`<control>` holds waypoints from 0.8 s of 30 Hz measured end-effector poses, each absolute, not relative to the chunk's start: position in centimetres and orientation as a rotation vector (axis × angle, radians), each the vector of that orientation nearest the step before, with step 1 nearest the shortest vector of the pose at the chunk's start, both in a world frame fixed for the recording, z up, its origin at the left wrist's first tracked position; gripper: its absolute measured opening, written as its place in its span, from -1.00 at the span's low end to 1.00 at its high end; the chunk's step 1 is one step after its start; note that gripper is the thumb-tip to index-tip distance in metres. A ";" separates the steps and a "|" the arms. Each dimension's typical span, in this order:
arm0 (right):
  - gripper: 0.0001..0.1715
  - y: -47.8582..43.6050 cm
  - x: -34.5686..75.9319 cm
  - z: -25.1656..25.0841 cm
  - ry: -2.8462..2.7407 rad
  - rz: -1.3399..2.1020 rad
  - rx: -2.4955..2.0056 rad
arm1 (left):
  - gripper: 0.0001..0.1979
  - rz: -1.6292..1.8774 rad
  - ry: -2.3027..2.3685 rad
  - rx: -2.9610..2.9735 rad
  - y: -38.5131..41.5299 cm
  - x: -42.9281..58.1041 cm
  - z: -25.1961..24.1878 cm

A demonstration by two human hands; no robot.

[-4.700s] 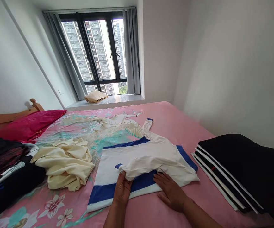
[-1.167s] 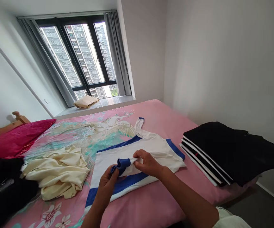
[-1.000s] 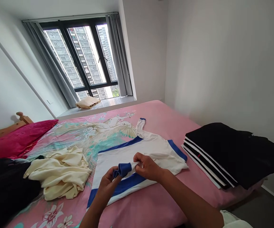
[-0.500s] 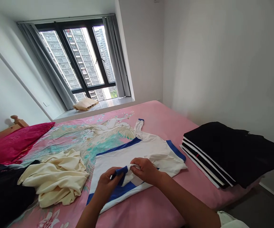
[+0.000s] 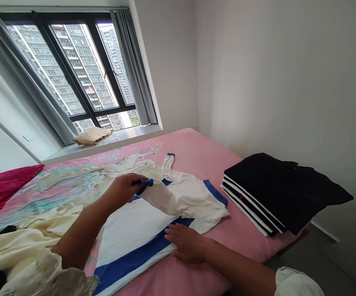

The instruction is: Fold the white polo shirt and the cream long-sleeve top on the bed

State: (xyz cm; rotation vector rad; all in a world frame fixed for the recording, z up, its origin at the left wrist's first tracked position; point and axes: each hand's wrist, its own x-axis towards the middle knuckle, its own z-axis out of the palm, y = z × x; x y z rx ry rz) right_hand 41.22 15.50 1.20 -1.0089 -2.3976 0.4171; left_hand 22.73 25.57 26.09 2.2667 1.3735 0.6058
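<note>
White long-sleeved top (image 5: 128, 228), blue trim: laid out on the pink bedspread (image 5: 193, 152), at the middle of the bed, between the crumpled cream cloth and the stack of folded clothes. Body spread mostly flat; blue side band (image 5: 141, 248) along the near edge, with a white strip outside it; another blue band (image 5: 215, 192) at the end by the stack.

Near sleeve (image 5: 162, 197): raised off the body at its cuff end, drooping in loose folds towards the shoulder.

Far sleeve (image 5: 167, 162): resting on the bedspread, pointing towards the window, blue at its tip.

Left hand (image 5: 121, 191): above the top, fingers pinched on the blue cuff (image 5: 147, 182) of the near sleeve.

Right hand (image 5: 187, 243): palm down, fingers extended and gripping nothing, fingertips on the blue side band at the near edge.

Stack of folded clothes (image 5: 273, 189): beside the top, near the bed's edge; black piece uppermost, black and white layers beneath, one small red mark at the side.

Crumpled cream cloth (image 5: 33, 238): loosely heaped, partly hidden by the left forearm.

Magenta pillow (image 5: 5, 189): cut off by the frame, beyond the cream cloth.

Folded beige cloth (image 5: 92, 135): on the sill (image 5: 128, 133), below the black-framed window (image 5: 85, 70).

Grey curtains (image 5: 131, 65): one at each side of the window.
</note>
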 end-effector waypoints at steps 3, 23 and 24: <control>-0.34 16.4 41.3 0.6 -2.438 0.452 -1.014 | -0.71 0.604 1.397 2.094 26.1 23.4 27.4; -0.32 18.2 43.4 -0.9 -2.393 0.568 -1.192 | -0.72 0.581 1.098 2.712 21.7 27.1 32.1; -0.35 18.3 43.5 -1.0 -2.392 0.547 -1.166 | -0.73 0.534 1.075 2.739 21.3 26.5 31.9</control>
